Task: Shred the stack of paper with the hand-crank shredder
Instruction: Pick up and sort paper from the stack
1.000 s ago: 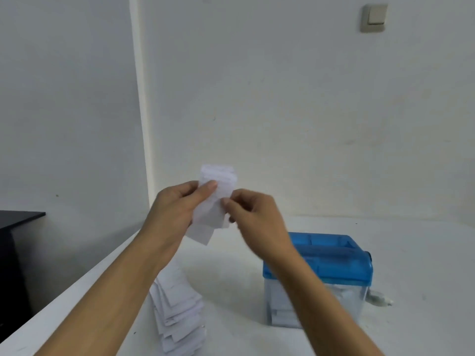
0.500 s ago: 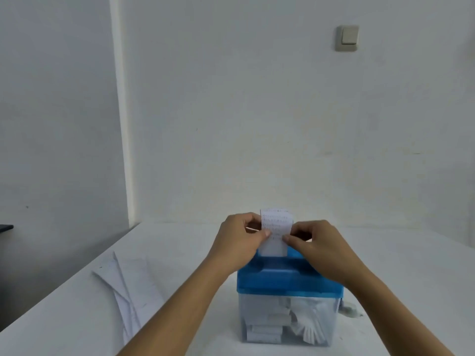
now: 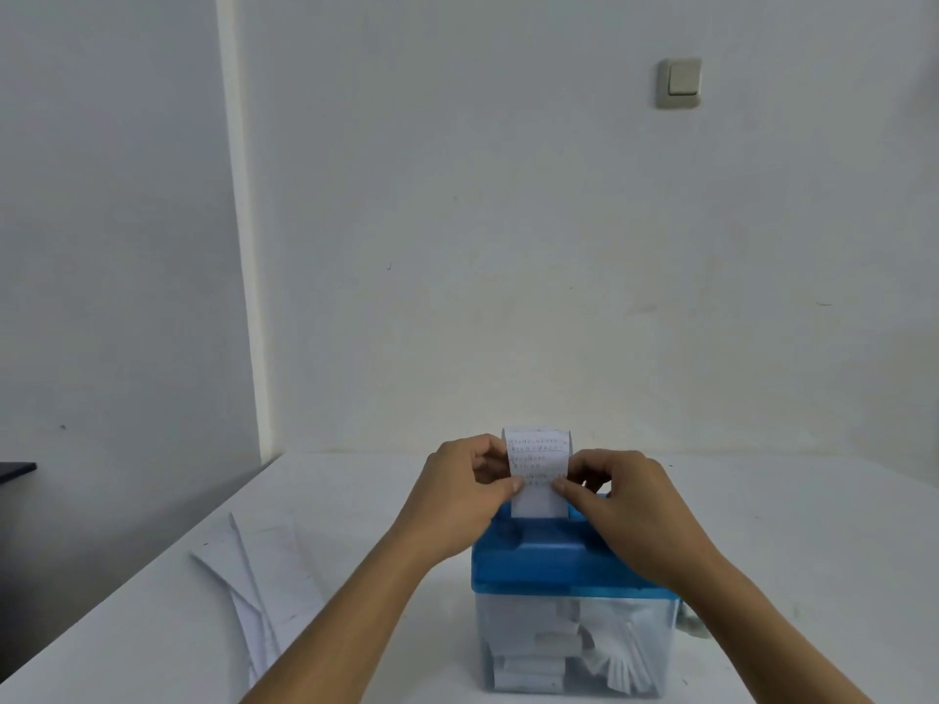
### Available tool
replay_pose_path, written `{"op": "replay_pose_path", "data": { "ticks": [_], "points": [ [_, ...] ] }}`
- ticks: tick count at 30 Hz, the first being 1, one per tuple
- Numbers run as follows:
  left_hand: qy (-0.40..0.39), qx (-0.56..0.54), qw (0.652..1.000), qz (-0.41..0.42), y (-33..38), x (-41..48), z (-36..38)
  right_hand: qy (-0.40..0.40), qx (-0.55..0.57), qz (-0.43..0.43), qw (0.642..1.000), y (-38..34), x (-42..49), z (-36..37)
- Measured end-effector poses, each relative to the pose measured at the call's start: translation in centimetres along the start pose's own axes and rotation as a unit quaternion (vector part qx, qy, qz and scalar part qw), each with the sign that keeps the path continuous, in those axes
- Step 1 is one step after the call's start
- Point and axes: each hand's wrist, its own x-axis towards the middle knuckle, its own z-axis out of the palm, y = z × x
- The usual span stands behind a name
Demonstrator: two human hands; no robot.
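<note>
A hand-crank shredder point(image 3: 559, 561) with a blue lid and a clear bin stands on the white table in front of me. Cut paper fills the bin point(image 3: 574, 647). A narrow slip of printed paper point(image 3: 537, 470) stands upright with its lower end at the lid's slot. My left hand point(image 3: 460, 492) pinches the slip's left edge and my right hand point(image 3: 625, 500) pinches its right edge. A fanned stack of paper strips point(image 3: 264, 576) lies on the table to the left. The crank is mostly hidden behind my right arm.
The white table point(image 3: 787, 525) runs back to a white wall. A light switch point(image 3: 681, 83) sits high on the wall. A dark piece of furniture point(image 3: 15, 470) shows at the left edge.
Both hands carried the slip from chest height at the left down to the shredder's slot. My view swung so the shredder sits centred. In the last half second the slip sits a little lower.
</note>
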Motion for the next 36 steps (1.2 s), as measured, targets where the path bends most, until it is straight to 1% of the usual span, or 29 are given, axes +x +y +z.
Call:
{"op": "replay_pose_path", "data": {
  "ticks": [3,6,9,11,13,15,16,17,18,19,20,22,23,24,25,26,27,28,30,32,33,36],
  "points": [
    [-0.004,0.002,1.0,-0.008,-0.5,-0.1,0.2,-0.005,-0.022,0.0,1.0,0.1,-0.1,0.2],
    [-0.012,0.0,1.0,-0.018,-0.6,-0.3,0.8,0.0,-0.016,-0.011,1.0,-0.2,-0.4,-0.1],
    [0.004,0.002,1.0,-0.02,-0.5,-0.5,1.7,0.001,-0.034,-0.013,0.999,-0.3,-0.3,-0.1],
    [0.011,0.001,1.0,-0.02,-0.8,-0.7,2.5,0.005,-0.019,-0.013,1.0,-0.1,-0.3,-0.5],
    [0.016,-0.007,1.0,-0.024,-1.2,-1.0,3.1,0.055,0.043,-0.003,0.998,0.3,-0.9,-1.5],
    [0.022,-0.021,0.999,-0.025,-1.7,-1.2,3.5,0.136,0.098,0.024,0.986,1.7,-2.5,-3.0],
    [0.028,-0.026,0.999,-0.025,-2.1,-1.3,3.7,0.166,0.104,0.042,0.98,2.8,-3.7,-3.3],
    [0.034,-0.032,0.999,-0.025,-2.2,-1.4,3.8,0.175,0.087,0.057,0.979,4.1,-4.9,-3.4],
    [0.039,-0.036,0.998,-0.025,-2.3,-1.5,3.9,0.157,0.057,0.079,0.983,5.3,-6.2,-3.2],
    [0.042,-0.042,0.998,-0.025,-2.3,-1.6,4.0,0.121,0.025,0.099,0.987,6.7,-7.2,-2.7],
    [0.043,-0.046,0.998,-0.026,-2.3,-1.5,4.1,0.067,-0.011,0.117,0.991,8.0,-8.0,-2.0],
    [0.041,-0.046,0.998,-0.026,-2.4,-1.6,4.2,-0.06,-0.094,0.115,0.987,8.8,-8.9,-0.7],
    [0.04,-0.043,0.998,-0.026,-2.3,-1.7,4.2,-0.104,-0.122,0.107,0.981,9.2,-9.4,0.3],
    [0.039,-0.038,0.998,-0.027,-2.2,-1.7,4.2,-0.118,-0.173,0.083,0.974,9.7,-9.5,1.2],
    [0.04,-0.035,0.998,-0.026,-2.2,-1.7,4.2,-0.112,-0.202,0.057,0.971,9.8,-9.5,1.8],
    [0.044,-0.027,0.998,-0.024,-2.3,-1.7,4.2,-0.079,-0.215,0.032,0.973,9.8,-9.5,2.1],
    [0.047,-0.019,0.998,-0.021,-2.3,-1.7,4.1,-0.07,-0.239,0.024,0.968,9.4,-9.4,2.1],
    [0.052,-0.009,0.998,-0.018,-2.2,-1.7,4.1,-0.084,-0.241,0.037,0.966,8.3,-9.6,1.7],
    [0.07,0.004,0.997,-0.011,-2.6,-1.5,4.0,-0.041,-0.227,0.031,0.973,7.5,-10.3,1.0],
    [0.072,0.007,0.997,-0.013,-2.3,-1.5,4.0,-0.031,-0.273,0.009,0.962,6.4,-10.3,-0.1],
    [0.063,0.005,0.998,-0.019,-1.9,-1.7,4.1,-0.035,-0.305,0.013,0.952,6.1,-10.4,-0.7],
    [0.033,-0.006,0.999,-0.037,-1.3,-2.1,4.1,-0.067,-0.374,0.067,0.923,4.4,-10.1,-2.2]
  ]
}}
